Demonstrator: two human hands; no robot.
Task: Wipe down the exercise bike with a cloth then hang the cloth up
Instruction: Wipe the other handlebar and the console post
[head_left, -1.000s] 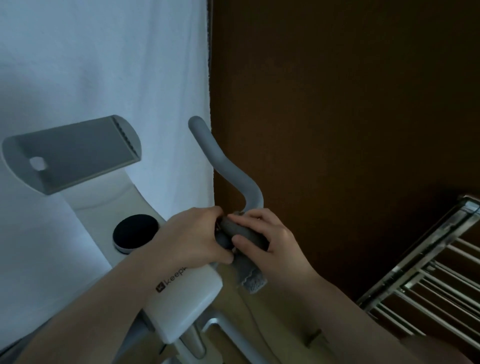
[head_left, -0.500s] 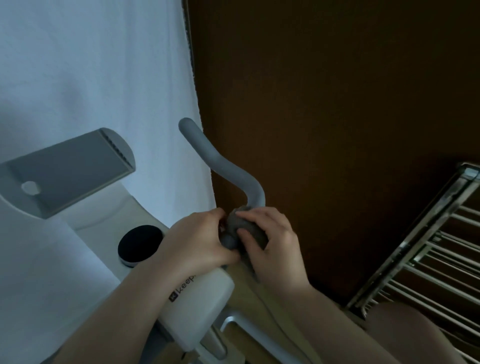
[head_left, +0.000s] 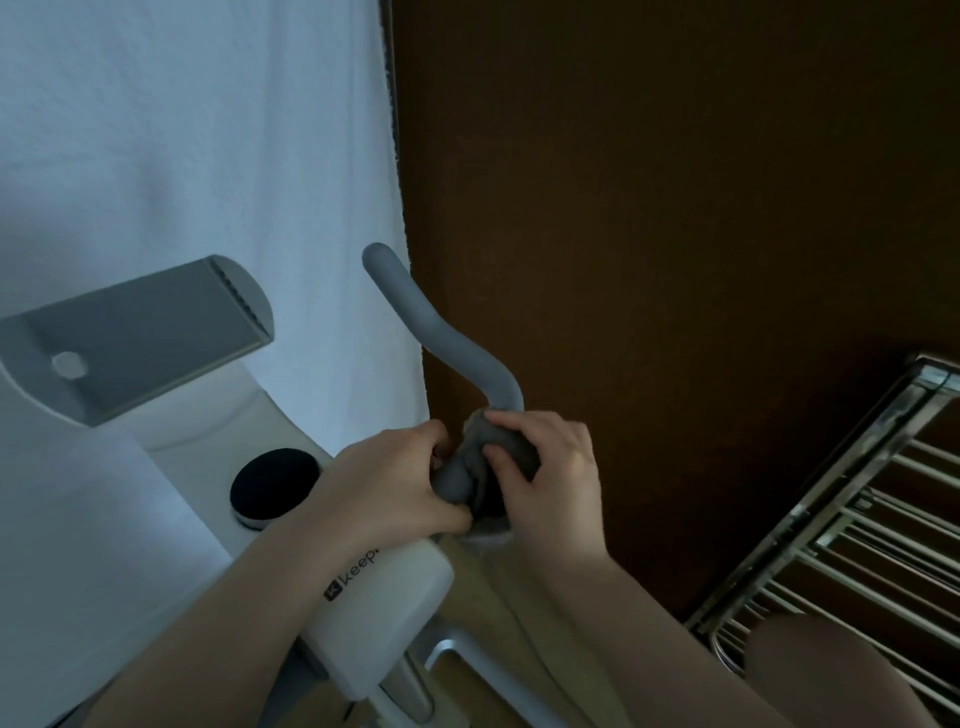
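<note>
The right hand (head_left: 550, 478) holds the grey cloth (head_left: 511, 449) wrapped round the handlebar (head_left: 441, 343), which runs up and away, while the left hand (head_left: 395, 483) grips the bar's low end.

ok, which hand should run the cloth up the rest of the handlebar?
Right. The right hand already grips the cloth wrapped round the handlebar at its bend; the left hand only braces the bar's base.

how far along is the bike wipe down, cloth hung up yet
Not hung yet. Nothing shows which parts are already wiped. In hand: the right hand grips the grey cloth wrapped round the base of the grey handlebar, while the left hand holds the bar beside it. Left: any unwiped parts, then hanging the cloth, perhaps on the metal rack.
</note>
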